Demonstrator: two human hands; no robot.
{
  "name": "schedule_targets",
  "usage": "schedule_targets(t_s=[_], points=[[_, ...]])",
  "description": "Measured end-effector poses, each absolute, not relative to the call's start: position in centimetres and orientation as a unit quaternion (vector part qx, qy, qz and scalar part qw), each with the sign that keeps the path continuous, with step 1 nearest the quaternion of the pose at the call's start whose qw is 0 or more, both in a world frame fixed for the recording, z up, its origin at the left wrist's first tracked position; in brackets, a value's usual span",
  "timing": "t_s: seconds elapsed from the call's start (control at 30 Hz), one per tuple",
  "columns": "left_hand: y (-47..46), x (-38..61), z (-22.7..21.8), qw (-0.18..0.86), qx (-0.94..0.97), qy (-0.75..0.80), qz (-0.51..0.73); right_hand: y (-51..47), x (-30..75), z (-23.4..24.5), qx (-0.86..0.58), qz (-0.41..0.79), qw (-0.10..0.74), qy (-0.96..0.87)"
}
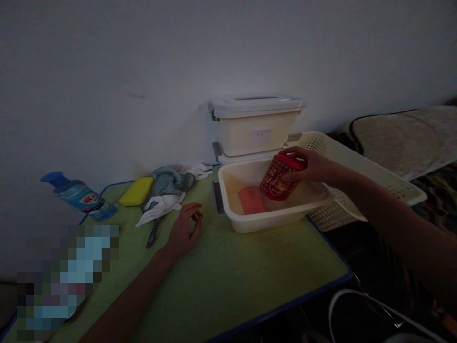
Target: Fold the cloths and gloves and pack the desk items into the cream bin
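My right hand (311, 166) grips a red canister (279, 178) with pale lettering by its top, tilted, inside the open cream plastic tub (250, 224). An orange-pink sponge (252, 200) lies on the tub's floor beside the canister. My left hand (185, 228) rests over the green table (221, 281) to the left of the tub, fingers loosely curled and apart, with nothing in it. It is close to a crumpled grey and white cloth (164, 193).
A lidded cream box (255, 125) stands behind the tub at the wall. A white perforated basket (357, 181) lies to the right. A yellow sponge (136, 191) and a blue-capped water bottle (80, 195) are at the left. The table's blue edge runs near right.
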State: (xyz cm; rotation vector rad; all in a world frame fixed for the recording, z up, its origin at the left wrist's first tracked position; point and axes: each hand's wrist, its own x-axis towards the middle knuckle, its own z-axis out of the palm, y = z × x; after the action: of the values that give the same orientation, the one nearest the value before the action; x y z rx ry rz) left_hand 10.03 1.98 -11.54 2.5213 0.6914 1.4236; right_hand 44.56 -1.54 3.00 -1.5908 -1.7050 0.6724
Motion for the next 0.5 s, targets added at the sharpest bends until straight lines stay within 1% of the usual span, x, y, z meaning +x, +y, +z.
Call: schedule_targets(t_s=[0.13, 0.33, 0.5], points=[[2.0, 10.0, -11.5, 0.072, 0.857, 0.242, 0.45, -1.6, 44.4, 2.3, -0.645, 0.208, 0.305, -0.669], [2.0, 10.0, -11.5, 0.069, 0.866, 0.253, 0.426, -1.6, 43.5, 1.3, -0.66, 0.079, 0.19, -0.722], [1.9, 10.0, -11.6, 0.066, 0.874, 0.261, 0.405, -1.9, 43.0, 0.4, -0.656, 0.045, 0.161, -0.736]])
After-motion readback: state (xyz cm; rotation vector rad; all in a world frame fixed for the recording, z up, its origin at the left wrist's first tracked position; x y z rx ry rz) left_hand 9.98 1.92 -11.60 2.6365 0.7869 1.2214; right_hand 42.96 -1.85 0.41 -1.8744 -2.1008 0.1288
